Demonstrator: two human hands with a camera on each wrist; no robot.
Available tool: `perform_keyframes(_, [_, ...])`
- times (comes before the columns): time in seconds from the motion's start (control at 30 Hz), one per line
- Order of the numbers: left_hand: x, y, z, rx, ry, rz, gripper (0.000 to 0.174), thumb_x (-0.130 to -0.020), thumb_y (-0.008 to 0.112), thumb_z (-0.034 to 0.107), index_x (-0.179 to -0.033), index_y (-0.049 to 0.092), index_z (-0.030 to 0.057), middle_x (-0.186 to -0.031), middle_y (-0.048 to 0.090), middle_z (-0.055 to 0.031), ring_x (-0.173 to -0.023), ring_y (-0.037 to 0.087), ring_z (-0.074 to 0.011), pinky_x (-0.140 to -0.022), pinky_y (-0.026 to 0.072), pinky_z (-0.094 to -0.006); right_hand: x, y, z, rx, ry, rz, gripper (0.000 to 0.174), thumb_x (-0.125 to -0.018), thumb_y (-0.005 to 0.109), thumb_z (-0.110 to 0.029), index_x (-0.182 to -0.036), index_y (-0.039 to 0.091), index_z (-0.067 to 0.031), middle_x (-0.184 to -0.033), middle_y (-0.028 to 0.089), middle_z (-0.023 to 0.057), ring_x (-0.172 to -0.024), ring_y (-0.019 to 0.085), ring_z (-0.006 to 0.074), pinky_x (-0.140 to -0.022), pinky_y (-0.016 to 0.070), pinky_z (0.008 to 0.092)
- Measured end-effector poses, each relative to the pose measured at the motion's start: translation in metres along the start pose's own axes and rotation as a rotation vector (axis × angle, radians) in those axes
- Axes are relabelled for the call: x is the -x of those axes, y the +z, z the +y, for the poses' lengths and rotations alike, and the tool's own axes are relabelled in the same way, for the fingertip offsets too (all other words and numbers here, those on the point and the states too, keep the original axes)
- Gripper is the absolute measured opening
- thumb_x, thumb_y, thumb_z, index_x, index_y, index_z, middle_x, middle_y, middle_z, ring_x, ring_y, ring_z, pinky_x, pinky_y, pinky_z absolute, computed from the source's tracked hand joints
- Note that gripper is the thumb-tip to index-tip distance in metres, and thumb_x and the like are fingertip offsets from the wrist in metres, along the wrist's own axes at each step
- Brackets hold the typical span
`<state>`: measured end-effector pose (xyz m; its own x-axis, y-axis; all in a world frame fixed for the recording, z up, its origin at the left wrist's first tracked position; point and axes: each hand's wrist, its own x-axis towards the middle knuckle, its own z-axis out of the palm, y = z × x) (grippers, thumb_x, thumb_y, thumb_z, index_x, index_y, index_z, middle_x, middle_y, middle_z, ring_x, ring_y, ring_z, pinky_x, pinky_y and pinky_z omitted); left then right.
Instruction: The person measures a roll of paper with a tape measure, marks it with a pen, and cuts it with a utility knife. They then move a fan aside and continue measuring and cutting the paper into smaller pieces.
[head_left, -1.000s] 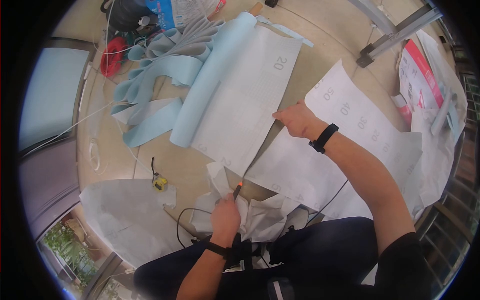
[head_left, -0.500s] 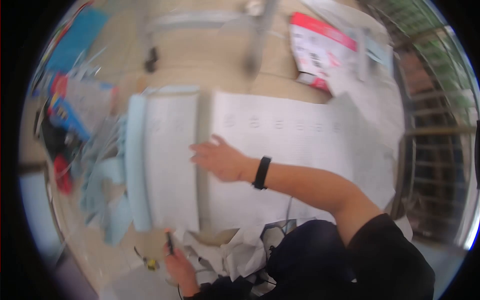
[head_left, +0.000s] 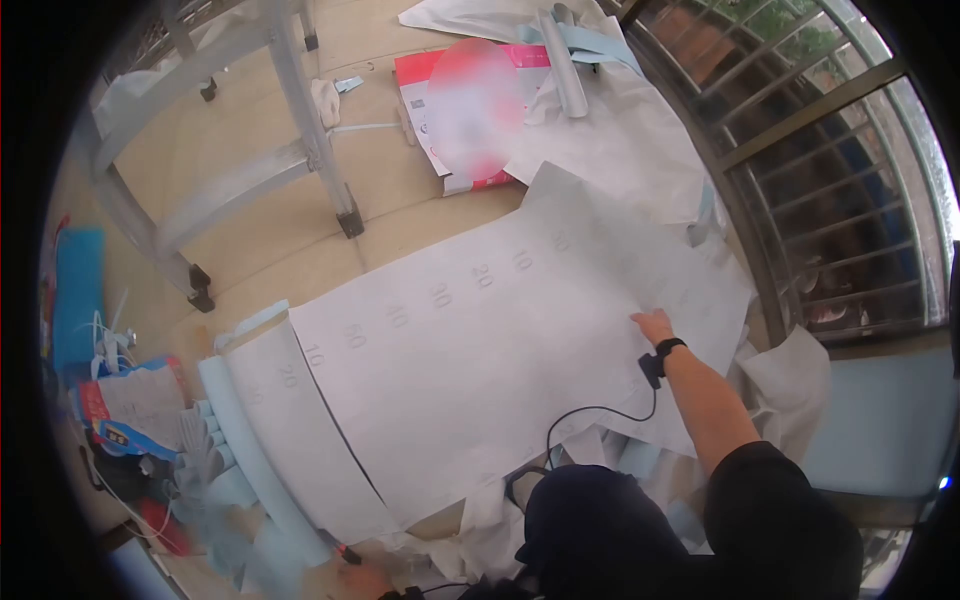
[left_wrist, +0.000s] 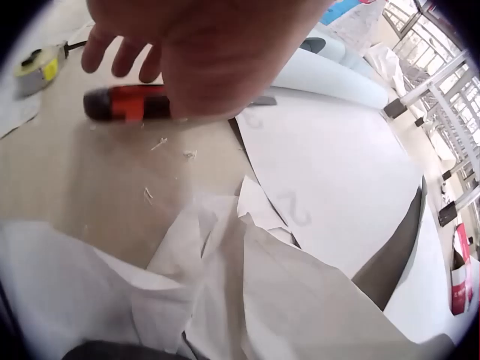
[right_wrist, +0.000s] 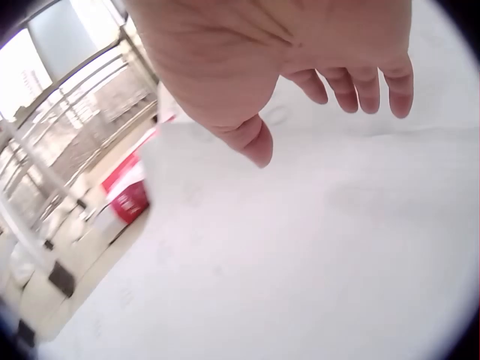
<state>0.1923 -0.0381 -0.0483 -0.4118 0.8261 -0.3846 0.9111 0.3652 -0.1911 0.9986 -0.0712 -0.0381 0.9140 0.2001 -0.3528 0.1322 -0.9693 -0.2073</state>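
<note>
My left hand (head_left: 365, 578) is low at the bottom of the head view, near the lower end of a light-blue roll (head_left: 265, 470). It grips a red-and-black utility knife (left_wrist: 135, 103), whose short blade shows past the palm in the left wrist view. From that roll spreads a strip of white, number-printed backing (head_left: 285, 385). A larger white sheet (head_left: 440, 370) with printed numbers lies beside it, a narrow dark gap between them. My right hand (head_left: 655, 325) is over that sheet's right part, fingers loosely extended and thumb apart, holding nothing.
Crumpled white backing (left_wrist: 217, 277) lies near my knees, and a tape measure (left_wrist: 39, 71) near the left hand. A metal ladder-like frame (head_left: 240, 190) stands beyond the sheets. A red-and-white package (head_left: 480, 120) lies farther back, and a barred railing (head_left: 810, 190) runs along the right.
The head view has swung to the right. My right hand has left the edge by the gap and moved rightward across the larger sheet. The left hand keeps the knife.
</note>
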Motion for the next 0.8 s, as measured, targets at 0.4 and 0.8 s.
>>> perform_keyframes(0.4, [-0.045,-0.006,0.143,0.794,0.352,-0.324,0.053,-0.087,0.067,0.017,-0.125,0.048,-0.0139,-0.112,0.063,-0.0265,-0.101,0.063,-0.0346,-0.091,0.0484,-0.0394,0.076,-0.014,0.036,-0.063,-0.443,0.094,0.042,-0.076,0.069,-0.033,-0.098,0.07,0.0026,-0.102,0.068,0.0242,-0.101,0.064,0.0382,-0.088,0.0504,0.0431])
perform_keyframes(0.8, [0.012,-0.107,0.312,0.873,0.718,-0.225,0.029,-0.087,0.059,0.008,-0.108,0.061,-0.013,-0.099,0.068,-0.0256,-0.092,0.066,-0.0373,-0.085,0.0494,-0.0418,0.147,-0.142,0.161,-0.348,-0.151,0.328,0.034,-0.081,0.067,-0.03,-0.087,0.068,0.0029,-0.073,0.064,0.021,-0.068,0.063,0.0296,-0.066,0.0487,0.039])
